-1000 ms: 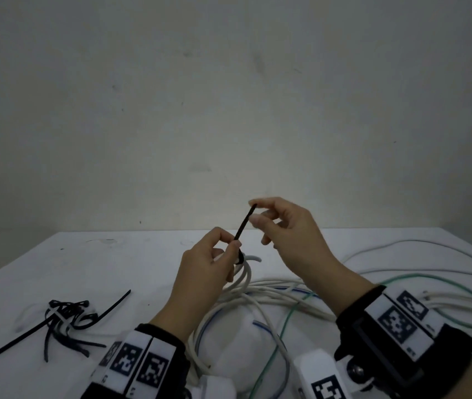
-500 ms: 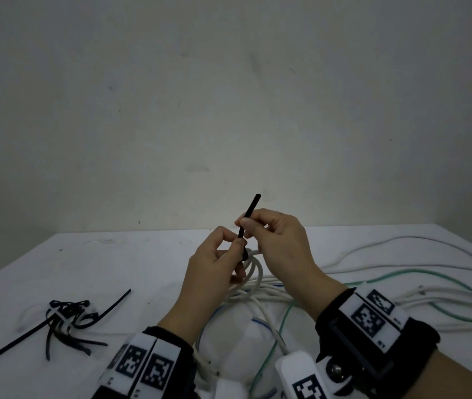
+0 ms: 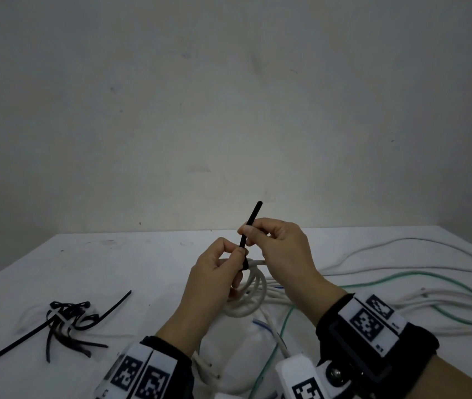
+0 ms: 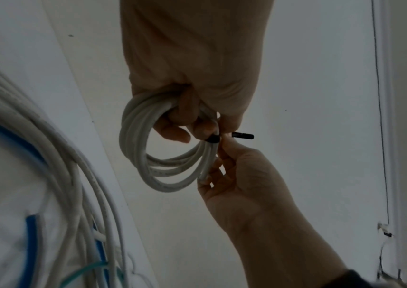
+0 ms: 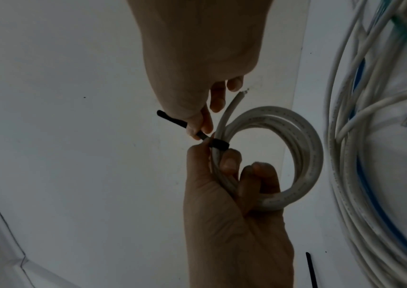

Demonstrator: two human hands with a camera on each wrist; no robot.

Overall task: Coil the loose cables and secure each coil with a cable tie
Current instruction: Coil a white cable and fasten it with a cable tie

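Note:
A small coil of white cable (image 3: 253, 295) (image 4: 145, 155) (image 5: 296, 155) hangs above the table in my left hand (image 3: 217, 272) (image 5: 224, 175), whose fingers curl round its strands. A black cable tie (image 3: 250, 226) (image 4: 213, 138) (image 5: 218, 145) is looped around the coil. My right hand (image 3: 275, 243) (image 4: 224, 155) (image 5: 197, 124) pinches the tie's free tail between thumb and forefinger, just above the left thumb. The tail's end sticks up past the right fingers.
A bunch of spare black cable ties (image 3: 65, 321) lies at the left on the white table (image 3: 142, 269). Loose white, green and blue cables (image 3: 401, 286) sprawl across the right and near side. A plain wall stands behind the table.
My right hand slid down the tie's tail toward the coil, so more of the tail now sticks out above its fingers. Both hands have come closer together.

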